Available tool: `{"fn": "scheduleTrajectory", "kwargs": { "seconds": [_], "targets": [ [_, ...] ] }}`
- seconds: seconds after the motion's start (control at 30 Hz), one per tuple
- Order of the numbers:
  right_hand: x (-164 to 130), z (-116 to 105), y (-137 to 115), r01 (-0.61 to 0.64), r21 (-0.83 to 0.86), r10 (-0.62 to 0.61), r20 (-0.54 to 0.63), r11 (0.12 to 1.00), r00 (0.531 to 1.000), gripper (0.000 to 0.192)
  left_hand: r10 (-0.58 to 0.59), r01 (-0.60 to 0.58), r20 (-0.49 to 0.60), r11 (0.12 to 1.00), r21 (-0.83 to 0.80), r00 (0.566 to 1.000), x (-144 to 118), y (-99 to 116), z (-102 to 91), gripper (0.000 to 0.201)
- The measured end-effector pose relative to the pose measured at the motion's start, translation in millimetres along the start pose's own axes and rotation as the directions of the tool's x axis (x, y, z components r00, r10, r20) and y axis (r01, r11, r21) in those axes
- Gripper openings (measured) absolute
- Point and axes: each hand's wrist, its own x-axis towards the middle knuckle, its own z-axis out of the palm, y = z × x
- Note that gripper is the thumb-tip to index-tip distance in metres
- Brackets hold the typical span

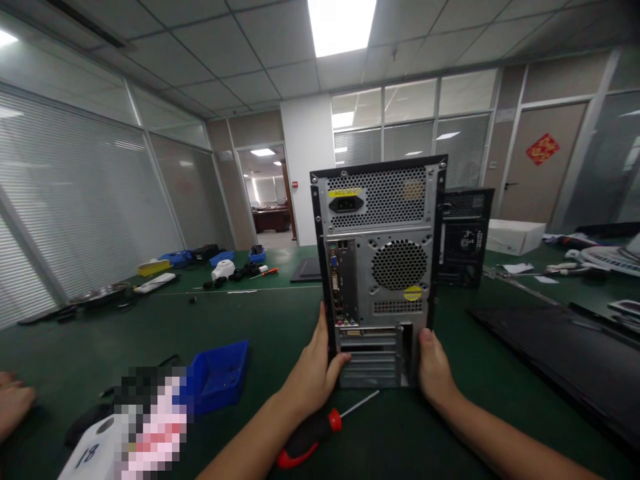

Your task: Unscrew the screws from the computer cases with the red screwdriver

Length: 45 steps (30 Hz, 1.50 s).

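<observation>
We see a PC tower (377,270) with a perforated bare-metal back, a smooth blue plastic bin (217,380), a plastic-handled screwdriver (320,430) with shiny metal shaft (361,403), a smooth tabletop (270,317).

Honeycomb-patterned silver computer case (365,267), red-and-black screwdriver (314,435), blue tray (224,375), dark green tabletop (270,327)

Rm evenly lit, mod. bright; main src ceiling panel (343,27) at 12 o'clk, blown out. 2nd light (7,39) at 10 o'clk edge, also clipped. Reflections in glass (409,103) approx 1 o'clk. Table (260,313) dim, v. dark at 6 o'clk. Corner at 2 o'clk near black. Wide-angle stretch at edges, esp. blinds (75,193), 9 o'clk. PC (380,267) fairly sharp; far bg soft. Pixelated patch (157,427) btwn 7 & 8.
</observation>
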Motion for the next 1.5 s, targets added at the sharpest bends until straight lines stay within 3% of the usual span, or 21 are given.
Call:
{"fn": "scheduleTrajectory", "kwargs": {
  "seconds": [0.23, 0.47, 0.57, 0.7, 0.8, 0.87, 0.9, 0.93, 0.97, 1.0, 1.03, 1.07, 1.13, 1.23, 1.33, 1.43, 1.5],
  "targets": [
    [20, 44, -9, 0.058, 0.049, -0.061, 0.058, 0.997, 0.996, 0.067, -0.017, 0.019, -0.070, 0.999, 0.030, 0.997, 11, -29, -18.5, 0.086],
    [34, 41, 9, 0.084, 0.034, -0.086, 0.057, 0.996, 0.995, 0.064, -0.029, 0.035, -0.108, 0.998, 0.058, 0.994, 25, -42, -5.0, 0.088],
    [33, 40, 10, 0.100, 0.003, -0.100, 0.072, 0.995, 0.992, 0.063, -0.042, 0.049, -0.100, 0.997, 0.066, 0.994, 23, -40, -9.1, 0.090],
    [33, 35, 9, 0.153, -0.070, -0.148, 0.071, 0.986, 0.986, 0.056, -0.056, 0.059, -0.019, 0.965, 0.257, 0.998, 9, -20, -34.6, 0.077],
    [27, 26, 3, 0.264, -0.142, -0.275, -0.063, 0.954, 0.959, 0.061, -0.100, 0.065, 0.050, 0.878, 0.475, 0.994, -9, -1, -69.0, 0.050],
    [16, 21, -7, 0.416, -0.176, -0.437, -0.104, 0.892, 0.893, 0.077, -0.141, 0.133, -0.030, 0.803, 0.581, 0.989, -19, 6, -98.2, 0.043],
    [8, 20, -14, 0.542, -0.179, -0.558, -0.048, 0.821, 0.829, 0.081, -0.175, 0.203, -0.106, 0.760, 0.618, 0.979, -22, 6, -113.7, 0.042],
    [0, 22, -22, 0.745, -0.198, -0.741, 0.105, 0.638, 0.663, 0.081, -0.222, 0.282, -0.174, 0.721, 0.633, 0.959, -25, 4, -129.1, 0.040],
    [-10, 27, -31, 0.856, -0.176, -0.807, 0.285, 0.486, 0.517, 0.077, -0.290, 0.348, -0.197, 0.691, 0.634, 0.936, -26, 0, -143.4, 0.040],
    [-21, 34, -40, 0.935, -0.087, -0.805, 0.485, 0.345, 0.342, 0.068, -0.365, 0.395, -0.185, 0.665, 0.634, 0.912, -27, -6, -155.8, 0.039],
    [-31, 44, -47, 0.974, 0.052, -0.803, 0.577, 0.220, 0.150, 0.055, -0.424, 0.413, -0.153, 0.635, 0.653, 0.893, -27, -13, -165.7, 0.036],
    [-41, 55, -53, 0.982, 0.098, -0.759, 0.649, 0.162, 0.060, 0.046, -0.481, 0.409, -0.094, 0.610, 0.679, 0.872, -26, -20, -172.5, 0.033],
    [-57, 77, -58, 0.979, 0.033, -0.686, 0.719, 0.200, 0.116, 0.033, -0.580, 0.399, 0.013, 0.575, 0.714, 0.814, -26, -36, -177.1, 0.029],
    [-68, 96, -53, 0.959, 0.084, -0.632, 0.767, 0.272, 0.112, 0.028, -0.676, 0.395, 0.120, 0.554, 0.733, 0.727, -23, -55, -168.8, 0.029],
    [-70, 93, -44, 0.940, 0.127, -0.580, 0.810, 0.318, 0.087, 0.023, -0.734, 0.405, 0.181, 0.543, 0.736, 0.655, -20, -70, -158.8, 0.035],
    [-75, 83, -31, 0.909, 0.147, -0.593, 0.795, 0.389, 0.125, 0.028, -0.764, 0.424, 0.218, 0.543, 0.725, 0.607, -16, -81, -156.3, 0.036],
    [-82, 77, -16, 0.900, 0.194, -0.645, 0.755, 0.389, 0.116, 0.028, -0.768, 0.428, 0.243, 0.555, 0.713, 0.592, -14, -85, -157.5, 0.032]
  ]
}}
